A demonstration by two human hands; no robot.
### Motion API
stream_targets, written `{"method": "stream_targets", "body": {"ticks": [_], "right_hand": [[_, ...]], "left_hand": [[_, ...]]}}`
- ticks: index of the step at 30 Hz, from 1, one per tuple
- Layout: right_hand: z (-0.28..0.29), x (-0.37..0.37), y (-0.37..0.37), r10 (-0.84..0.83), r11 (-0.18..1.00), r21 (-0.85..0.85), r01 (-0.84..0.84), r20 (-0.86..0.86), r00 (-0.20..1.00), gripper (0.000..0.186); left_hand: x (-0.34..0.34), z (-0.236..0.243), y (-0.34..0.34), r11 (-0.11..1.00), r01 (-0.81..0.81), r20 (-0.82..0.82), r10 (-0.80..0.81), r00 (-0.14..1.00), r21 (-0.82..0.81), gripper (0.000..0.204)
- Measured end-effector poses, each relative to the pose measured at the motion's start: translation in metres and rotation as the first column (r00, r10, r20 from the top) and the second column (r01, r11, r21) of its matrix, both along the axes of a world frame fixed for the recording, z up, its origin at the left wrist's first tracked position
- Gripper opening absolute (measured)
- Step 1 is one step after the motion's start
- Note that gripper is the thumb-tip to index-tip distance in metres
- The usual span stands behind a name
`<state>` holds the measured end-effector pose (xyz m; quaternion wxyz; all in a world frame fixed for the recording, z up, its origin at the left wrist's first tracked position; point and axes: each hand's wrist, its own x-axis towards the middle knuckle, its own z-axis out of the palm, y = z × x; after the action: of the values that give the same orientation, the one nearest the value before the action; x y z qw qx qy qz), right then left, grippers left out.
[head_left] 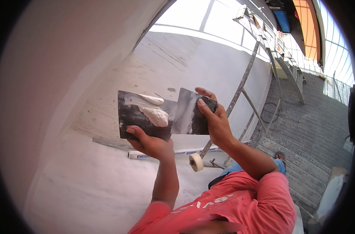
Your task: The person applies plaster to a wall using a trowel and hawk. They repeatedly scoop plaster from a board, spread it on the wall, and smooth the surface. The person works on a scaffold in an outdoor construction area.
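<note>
My left hand (151,146) grips a flat, dark putty knife plate (127,117) by its near edge, thumb on top. A thick lump of white putty (156,117) lies on that plate, with a smaller smear above it. My right hand (221,126) is closed around a second flat putty knife (186,111), thumb on its face and fingers behind. White putty streaks its blade. The two plates meet or overlap at their inner edges, in front of my chest; whether they touch I cannot tell.
A pale wall (68,74) rises at the left. Paint-spattered metal scaffold poles (245,76) stand at the right, with a tape roll (197,162) near their lower end. A long white strip (140,155) lies below the plates. Grey paving (310,117) stretches to the right.
</note>
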<state>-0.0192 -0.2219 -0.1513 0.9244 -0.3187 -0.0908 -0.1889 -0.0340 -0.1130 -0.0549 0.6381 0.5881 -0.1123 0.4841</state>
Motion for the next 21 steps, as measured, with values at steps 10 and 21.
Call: {"method": "stream_targets", "body": {"ticks": [10, 21], "right_hand": [[0.009, -0.005, -0.006, -0.149, 0.983, -0.108, 0.149, 0.005, 0.989, 0.054], [0.007, -0.003, -0.082, -0.277, 0.875, -0.247, 0.417, 0.449, 0.849, 0.027]], "left_hand": [[-0.005, -0.026, 0.007, 0.992, 0.078, -0.15, -0.063, 0.987, 0.099, 0.047], [0.005, -0.07, 0.019, 0.771, 0.61, -0.667, -0.554, 0.498, -0.185, 0.044]]}}
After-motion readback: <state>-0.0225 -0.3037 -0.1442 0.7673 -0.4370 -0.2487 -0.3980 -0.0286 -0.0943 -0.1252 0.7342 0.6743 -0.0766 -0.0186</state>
